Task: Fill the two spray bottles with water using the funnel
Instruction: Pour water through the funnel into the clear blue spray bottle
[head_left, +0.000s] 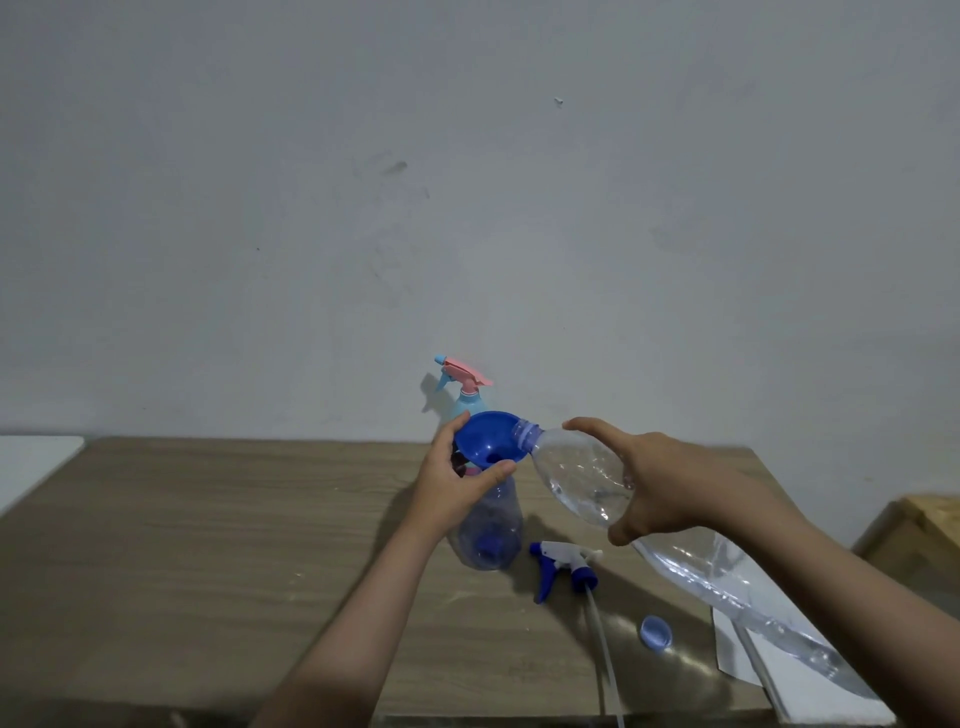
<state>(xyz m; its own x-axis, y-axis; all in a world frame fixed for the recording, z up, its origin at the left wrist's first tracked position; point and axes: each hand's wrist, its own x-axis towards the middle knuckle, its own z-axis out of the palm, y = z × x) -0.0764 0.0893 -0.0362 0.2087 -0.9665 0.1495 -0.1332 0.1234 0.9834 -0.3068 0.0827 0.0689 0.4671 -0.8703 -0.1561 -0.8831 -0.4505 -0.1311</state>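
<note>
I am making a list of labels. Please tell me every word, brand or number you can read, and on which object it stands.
None can be read: the water bottle, funnel, both spray bottles and the white sheets show no legible text.

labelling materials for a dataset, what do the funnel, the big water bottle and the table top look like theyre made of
Funnel: opaque blue plastic by the look, smooth and slightly glossy, with a soft highlight inside the cone.
Big water bottle: thin clear plastic, see-through with ribbed rings and bright glints.
Table top: wood-grain surface, matte grey-brown with straight streaks; solid wood or a printed laminate, the picture leaves that open.
</note>
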